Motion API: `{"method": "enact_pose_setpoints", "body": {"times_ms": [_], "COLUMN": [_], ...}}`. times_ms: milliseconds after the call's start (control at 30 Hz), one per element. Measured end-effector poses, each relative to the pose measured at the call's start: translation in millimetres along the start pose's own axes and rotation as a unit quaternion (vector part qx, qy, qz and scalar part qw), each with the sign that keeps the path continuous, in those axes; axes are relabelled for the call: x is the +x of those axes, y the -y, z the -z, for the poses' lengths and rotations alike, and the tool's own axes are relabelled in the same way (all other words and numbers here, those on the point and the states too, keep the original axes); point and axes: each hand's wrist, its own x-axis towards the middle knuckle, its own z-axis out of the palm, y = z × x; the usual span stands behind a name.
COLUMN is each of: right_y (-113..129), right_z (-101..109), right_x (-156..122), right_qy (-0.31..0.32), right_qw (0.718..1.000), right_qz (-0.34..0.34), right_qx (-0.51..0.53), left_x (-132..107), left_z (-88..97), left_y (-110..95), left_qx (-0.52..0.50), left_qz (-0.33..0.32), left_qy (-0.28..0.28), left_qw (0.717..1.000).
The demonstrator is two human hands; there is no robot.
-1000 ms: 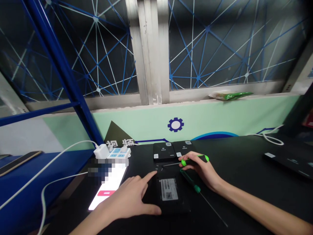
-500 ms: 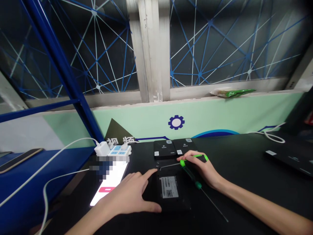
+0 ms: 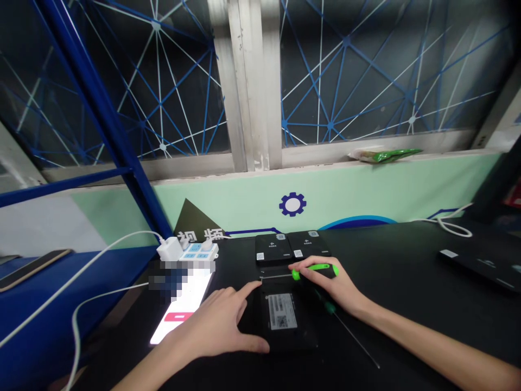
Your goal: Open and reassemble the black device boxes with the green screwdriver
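Observation:
My right hand [image 3: 317,277] grips a screwdriver [image 3: 325,269] with a bright green and black handle. Its thin shaft points left, and the tip is close to my left index fingertip. A black flat device [image 3: 301,331] lies in front of me, a white printed label [image 3: 282,311] on its upper face. My left hand [image 3: 222,320] is spread along the device's left side, thumb at the near-left edge, index stretched to the far-left corner. Tiny screw-like pieces show faintly beside the tip. Below my right hand lies a second screwdriver [image 3: 329,308] with a dark green handle, partly hidden.
Two black boxes [image 3: 273,247] stand side by side beyond the device. A lit phone [image 3: 179,315] and a white power strip [image 3: 199,251] with cables are at left. Another black device [image 3: 484,266] lies far right. A blue metal frame [image 3: 134,190] rises at left.
My right hand and its screwdriver have moved left and slightly lower, bringing the tip beside my left index fingertip. My left hand and the device stay in place.

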Motion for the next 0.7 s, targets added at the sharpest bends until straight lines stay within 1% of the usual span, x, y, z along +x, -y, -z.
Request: {"method": "enact_pose_setpoints", "body": {"times_ms": [433,700], "right_y": [-3.1,-3.8], "right_z": [2.4,0.6], "right_x": [-0.3,1.0], "right_qy": [-0.036,-0.044], "right_qw": [0.998,0.998], "right_qz": [0.044,0.037], "right_qx": [-0.011,-0.016], "left_x": [1.2,0.9], "left_z": [-0.7,-1.2], "left_y": [0.2,-0.2], "left_qx": [-0.01,-0.018], "left_qz": [0.002,0.008], "left_qy": [0.002,0.004], "left_qw": [1.0,1.0]}}
